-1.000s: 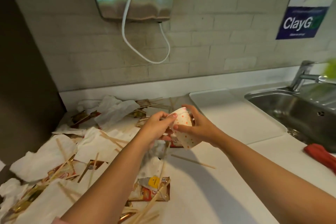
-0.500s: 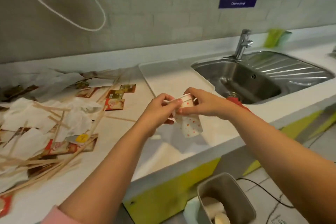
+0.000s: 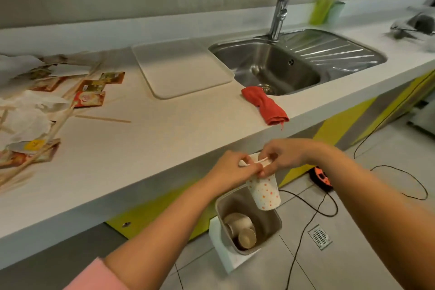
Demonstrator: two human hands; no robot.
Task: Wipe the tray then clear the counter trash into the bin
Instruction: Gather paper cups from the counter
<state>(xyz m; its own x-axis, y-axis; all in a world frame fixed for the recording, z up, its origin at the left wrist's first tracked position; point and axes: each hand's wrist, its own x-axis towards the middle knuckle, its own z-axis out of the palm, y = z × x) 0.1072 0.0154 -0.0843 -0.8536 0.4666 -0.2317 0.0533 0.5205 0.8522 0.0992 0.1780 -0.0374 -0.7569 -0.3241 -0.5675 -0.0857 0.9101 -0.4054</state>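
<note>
Low in the middle of the frame, the left hand point(image 3: 231, 167) and the right hand point(image 3: 284, 155) meet at the mouth of a white paper cup point(image 3: 264, 192) with orange dots. Each hand has its fingertips curled in, pinching the squashed rim from its own side. The cup hangs off the front edge of the counter point(image 3: 164, 143), right above the open grey bin point(image 3: 267, 221) on the floor, which already has used cups point(image 3: 242, 231) in it. Nothing lies between cup and bin. The white tray point(image 3: 181, 68) lies flat at the upper middle, just beside the steel sink point(image 3: 270, 68) with its tap point(image 3: 279, 16). A crumpled red cloth point(image 3: 264, 105) rests on the counter between the sink and the counter's front edge. The counter trash point(image 3: 35, 110), made up of napkins, sachets and wooden stirrers, is strewn over the left of the frame, well apart from the hands. On the floor at lower right, a black cable point(image 3: 306, 226) trails past the bin near a floor drain point(image 3: 320, 236).
</note>
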